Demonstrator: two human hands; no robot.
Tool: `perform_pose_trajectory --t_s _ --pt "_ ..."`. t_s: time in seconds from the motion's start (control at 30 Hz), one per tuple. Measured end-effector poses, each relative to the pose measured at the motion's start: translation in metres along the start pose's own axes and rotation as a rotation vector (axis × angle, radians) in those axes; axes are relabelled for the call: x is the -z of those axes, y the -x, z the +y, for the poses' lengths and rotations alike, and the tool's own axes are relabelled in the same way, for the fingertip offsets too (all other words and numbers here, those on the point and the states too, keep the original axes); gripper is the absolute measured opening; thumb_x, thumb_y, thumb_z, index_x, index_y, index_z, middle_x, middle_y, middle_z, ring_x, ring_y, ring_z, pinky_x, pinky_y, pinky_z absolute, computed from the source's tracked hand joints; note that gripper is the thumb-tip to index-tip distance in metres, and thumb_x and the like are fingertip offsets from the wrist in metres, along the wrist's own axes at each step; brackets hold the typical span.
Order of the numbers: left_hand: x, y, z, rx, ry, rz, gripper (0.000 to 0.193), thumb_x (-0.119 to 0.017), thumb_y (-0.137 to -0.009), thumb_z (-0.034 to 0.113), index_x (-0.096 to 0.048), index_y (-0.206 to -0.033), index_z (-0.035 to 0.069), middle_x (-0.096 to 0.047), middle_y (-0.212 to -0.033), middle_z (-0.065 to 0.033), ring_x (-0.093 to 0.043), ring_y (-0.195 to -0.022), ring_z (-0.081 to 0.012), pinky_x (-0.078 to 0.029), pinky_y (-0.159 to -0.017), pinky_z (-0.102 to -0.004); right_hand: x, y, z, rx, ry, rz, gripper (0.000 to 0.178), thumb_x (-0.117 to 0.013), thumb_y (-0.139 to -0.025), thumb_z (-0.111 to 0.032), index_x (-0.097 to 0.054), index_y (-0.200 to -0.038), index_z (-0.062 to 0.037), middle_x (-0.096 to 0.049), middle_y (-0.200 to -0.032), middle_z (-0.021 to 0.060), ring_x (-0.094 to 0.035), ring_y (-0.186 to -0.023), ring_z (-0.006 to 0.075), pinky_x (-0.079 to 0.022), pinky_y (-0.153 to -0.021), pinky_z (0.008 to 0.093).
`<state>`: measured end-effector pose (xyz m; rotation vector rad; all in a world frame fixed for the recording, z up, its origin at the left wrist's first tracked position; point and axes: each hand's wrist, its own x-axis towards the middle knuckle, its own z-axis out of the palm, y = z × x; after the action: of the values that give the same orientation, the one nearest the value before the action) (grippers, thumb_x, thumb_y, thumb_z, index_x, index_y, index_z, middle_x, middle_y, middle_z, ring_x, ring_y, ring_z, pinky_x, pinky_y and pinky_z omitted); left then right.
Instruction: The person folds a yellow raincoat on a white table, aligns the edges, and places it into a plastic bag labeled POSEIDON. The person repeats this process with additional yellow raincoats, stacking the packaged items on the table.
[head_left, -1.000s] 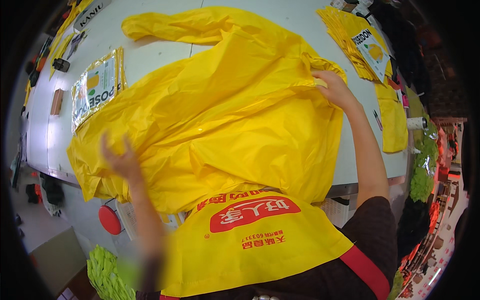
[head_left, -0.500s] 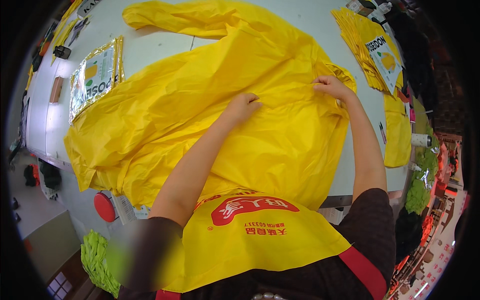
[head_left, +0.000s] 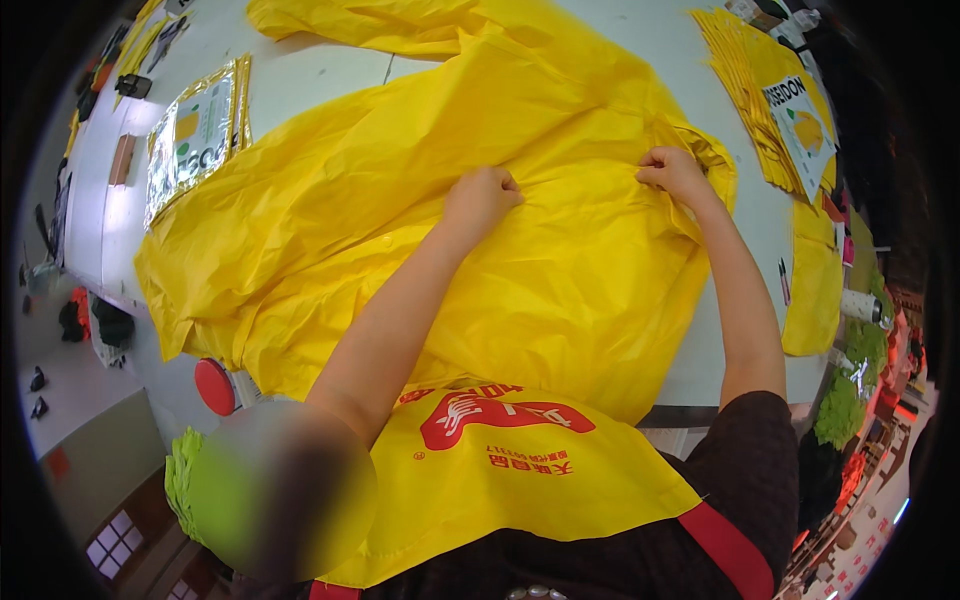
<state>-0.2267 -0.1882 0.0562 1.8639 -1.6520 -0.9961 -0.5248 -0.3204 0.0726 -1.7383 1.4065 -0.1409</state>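
A large yellow raincoat (head_left: 400,160) lies spread and wrinkled over the white table, one sleeve reaching toward the far left. Near its middle, my left hand (head_left: 482,203) is closed in a pinch on the cloth, fingertips turned right. Farther right, close to the raincoat's bunched opening, my right hand (head_left: 676,174) also pinches the cloth between thumb and fingers. A fold of cloth runs between the two hands. Just what edge or seam the fingertips hold is too small to tell. The near part of the raincoat hangs over the table edge against my yellow apron (head_left: 510,500).
Packed yellow garments in clear bags (head_left: 190,140) lie at the left of the white table (head_left: 300,90). A fanned stack of yellow packs (head_left: 765,110) sits at the far right, above a folded yellow piece (head_left: 812,280). A red round seat (head_left: 214,387) stands below the left edge.
The view has shifted slightly. Both hands stay on the raincoat; the left hand's fingers look more curled, and the right hand's fingertips are drawn in more closely.
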Motion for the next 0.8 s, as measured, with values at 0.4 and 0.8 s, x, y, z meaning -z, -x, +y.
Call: perform_pose_trajectory --t_s 0.4,0.8 --pt "0.007 -0.048 -0.003 0.316 -0.169 -0.385 0.036 -0.077 -0.063 0.032 -0.067 -0.084 0.005 -0.065 -0.073 -0.0099 -0.06 -0.064 -0.0212 -0.048 -0.061 -0.0335 0.023 -0.035 -0.006 -0.177 0.006 -0.259 0.018 -0.071 -0.074 -0.011 -0.054 -0.071 -0.0052 -0.051 -0.057 0.0002 -0.048 -0.044 0.0081 -0.038 -0.041 0.0221" --pt "0.076 0.061 -0.069 0.084 -0.252 -0.21 0.024 -0.057 -0.074 0.025 -0.064 -0.089 0.008 -0.064 -0.091 -0.0148 -0.06 -0.086 -0.0315 -0.047 -0.072 -0.0414 -0.072 -0.003 -0.075 0.314 0.958 0.391 0.026 -0.063 -0.076 -0.015 -0.06 -0.097 -0.0001 -0.062 -0.09 0.0173 -0.059 -0.082 0.0334 -0.048 -0.073 0.0413"
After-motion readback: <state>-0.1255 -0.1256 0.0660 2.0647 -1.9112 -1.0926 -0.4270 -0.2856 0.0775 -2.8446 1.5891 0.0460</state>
